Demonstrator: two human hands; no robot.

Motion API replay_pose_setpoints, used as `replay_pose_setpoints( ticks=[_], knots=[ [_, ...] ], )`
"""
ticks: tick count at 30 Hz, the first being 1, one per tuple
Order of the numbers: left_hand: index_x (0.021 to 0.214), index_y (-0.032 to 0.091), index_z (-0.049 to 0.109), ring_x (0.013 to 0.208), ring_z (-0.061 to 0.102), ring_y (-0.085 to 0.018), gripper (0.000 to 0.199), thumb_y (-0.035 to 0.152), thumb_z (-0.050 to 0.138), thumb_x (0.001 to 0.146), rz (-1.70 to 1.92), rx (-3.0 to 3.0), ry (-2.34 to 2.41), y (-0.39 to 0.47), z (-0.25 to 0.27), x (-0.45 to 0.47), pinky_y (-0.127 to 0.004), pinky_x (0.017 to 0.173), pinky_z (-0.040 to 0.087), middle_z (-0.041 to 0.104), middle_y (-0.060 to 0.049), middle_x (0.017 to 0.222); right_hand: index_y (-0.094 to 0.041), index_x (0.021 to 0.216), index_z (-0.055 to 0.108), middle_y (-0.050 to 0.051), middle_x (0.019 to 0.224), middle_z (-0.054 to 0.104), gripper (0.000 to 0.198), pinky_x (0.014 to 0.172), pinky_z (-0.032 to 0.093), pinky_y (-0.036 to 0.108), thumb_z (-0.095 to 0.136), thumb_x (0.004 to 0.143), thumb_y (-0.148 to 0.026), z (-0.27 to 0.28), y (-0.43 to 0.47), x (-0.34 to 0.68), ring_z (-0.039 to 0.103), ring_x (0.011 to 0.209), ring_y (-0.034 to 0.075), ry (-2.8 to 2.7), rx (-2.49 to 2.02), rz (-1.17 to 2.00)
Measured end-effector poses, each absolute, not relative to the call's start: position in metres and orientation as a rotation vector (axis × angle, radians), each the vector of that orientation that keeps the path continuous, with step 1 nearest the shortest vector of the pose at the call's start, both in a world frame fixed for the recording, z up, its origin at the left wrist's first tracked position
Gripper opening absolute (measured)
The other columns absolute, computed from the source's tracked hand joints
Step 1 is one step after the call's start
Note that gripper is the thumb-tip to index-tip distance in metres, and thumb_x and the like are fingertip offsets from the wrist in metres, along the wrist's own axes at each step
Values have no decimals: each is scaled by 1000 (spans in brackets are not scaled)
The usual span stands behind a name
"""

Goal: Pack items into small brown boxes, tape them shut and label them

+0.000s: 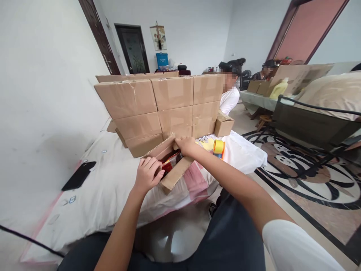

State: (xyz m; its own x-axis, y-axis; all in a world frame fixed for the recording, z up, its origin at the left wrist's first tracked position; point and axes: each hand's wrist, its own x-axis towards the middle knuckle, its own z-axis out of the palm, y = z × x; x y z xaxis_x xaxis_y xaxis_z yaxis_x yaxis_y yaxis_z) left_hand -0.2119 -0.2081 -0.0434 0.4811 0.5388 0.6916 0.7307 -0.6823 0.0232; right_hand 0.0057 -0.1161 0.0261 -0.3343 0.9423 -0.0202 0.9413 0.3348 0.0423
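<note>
On the cloth-covered table before me sits a cardboard box (pixel 177 174) with its top flaps up. Red and dark packaged items (pixel 168 165) show inside it, partly covered by my hands. My left hand (pixel 148 172) is curled over the box's left end, with the thumb bent toward the opening. At the opposite end my right hand (pixel 186 146) has its fingers closed around the flap edge, and its fingertips are partly hidden. A yellow roll of tape (pixel 219 146) in an orange holder lies to the right of the box.
Stacked closed cartons (pixel 175 90) form a wall behind the open box. One small carton (pixel 224 125) stands at their right end. A black phone (pixel 79 175) lies on the left. Behind the stack is a person in a white shirt (pixel 229 99); a folding chair (pixel 304 131) stands right.
</note>
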Motion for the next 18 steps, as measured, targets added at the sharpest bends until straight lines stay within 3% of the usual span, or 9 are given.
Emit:
replay_pose_setpoints(
  ticks=[2,5,12,16,18],
  knots=[
    [89,21,61,81,52,-24,23,34,44,95,-1028,-2453,-1099,-206,-45,-209,-41,76,36,65,-8,85,-16,130,57,22,129,63,41,90,50,48,52,90,-10,26,-111,-2,63,117,36,2553,1829,87],
    [89,22,62,82,54,-25,22,34,44,93,-1116,-2435,-1130,-203,-47,-207,-40,76,40,66,-9,84,-18,125,60,19,120,68,36,85,51,41,37,97,-13,25,-109,2,67,110,31,2608,1866,108],
    [89,24,61,91,66,-25,21,35,43,92,-1290,-2386,-1214,-192,-64,-218,-47,99,42,71,-6,86,-21,113,67,14,109,73,29,79,49,33,45,94,-20,22,-113,40,69,102,28,2635,1956,68],
    [96,24,62,111,65,-29,27,41,42,92,-1472,-2175,-1274,-188,-74,-228,-51,111,35,71,-10,99,-22,100,73,8,101,75,19,78,49,29,64,85,-28,29,-124,68,69,94,24,2685,1910,-349],
    [108,22,61,126,57,-31,32,43,43,93,-1543,-2137,-1249,-187,-74,-229,-52,109,38,66,-14,118,-20,112,71,8,105,74,33,82,51,30,67,85,-39,25,-129,83,68,94,23,2768,1899,-655]
  ],
)
